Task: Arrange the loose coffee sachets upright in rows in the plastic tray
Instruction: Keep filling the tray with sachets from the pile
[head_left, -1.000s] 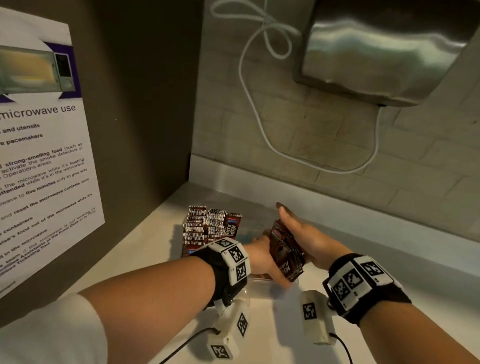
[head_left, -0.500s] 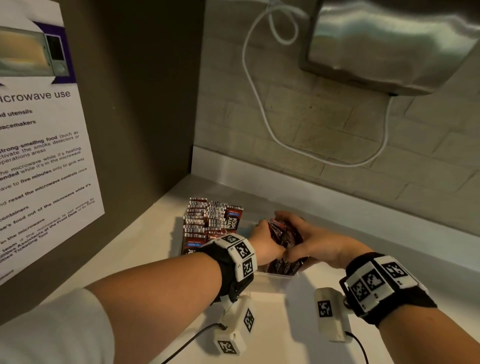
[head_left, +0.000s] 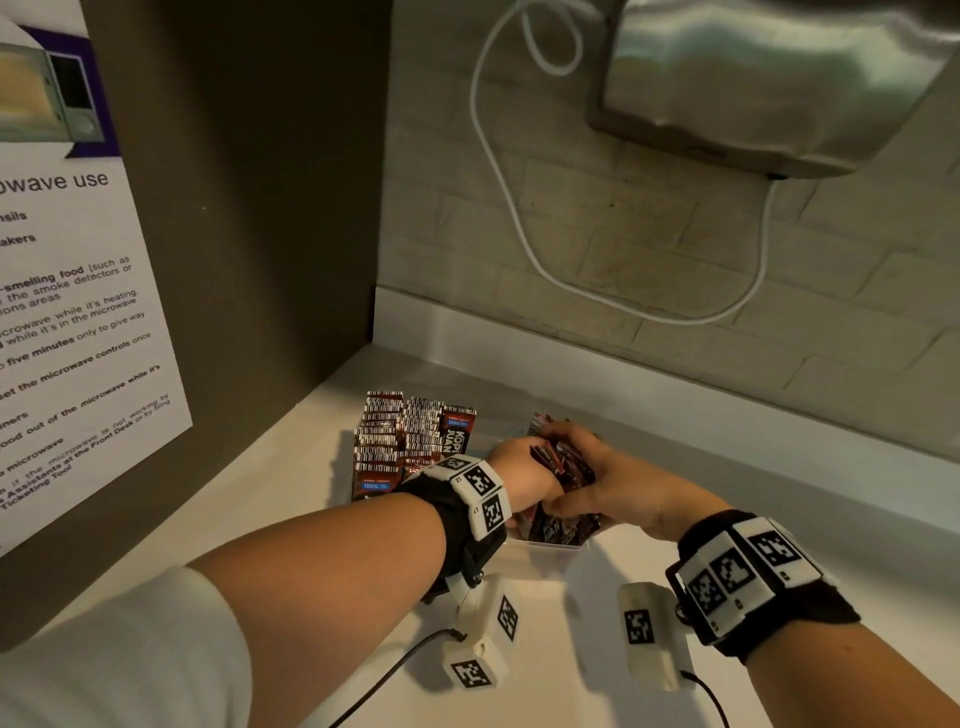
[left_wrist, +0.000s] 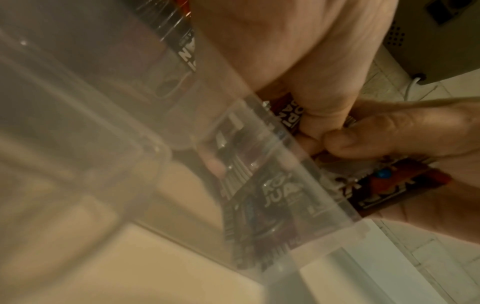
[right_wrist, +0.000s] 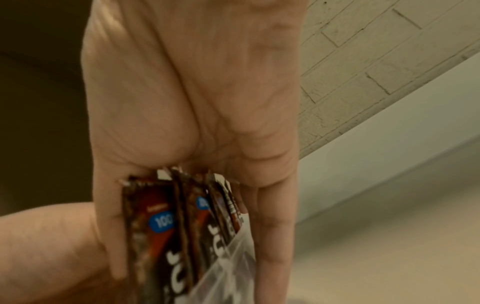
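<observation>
A clear plastic tray (head_left: 545, 555) stands on the white counter. Its left part holds rows of upright red-brown coffee sachets (head_left: 402, 441). Both hands hold a bundle of sachets (head_left: 563, 462) upright, low inside the tray's right part. My left hand (head_left: 524, 480) grips the bundle from the left, and my right hand (head_left: 605, 483) curls over it from the right. In the left wrist view the bundle (left_wrist: 275, 197) shows through the tray wall (left_wrist: 182, 123), under both thumbs. The right wrist view shows the bundle (right_wrist: 161, 226) pinched between thumb and fingers, beside the tray's corner (right_wrist: 228, 259).
A steel hand dryer (head_left: 753, 83) hangs on the brick wall at top right, with a white cable (head_left: 493, 218) looping down. A brown side panel with a microwave notice (head_left: 78, 312) closes off the left. The counter (head_left: 571, 649) runs on to the right.
The bundle has gone down from above the tray into its right part. My right hand's fingers have curled over the bundle's top, and my left hand has closed in beside it.
</observation>
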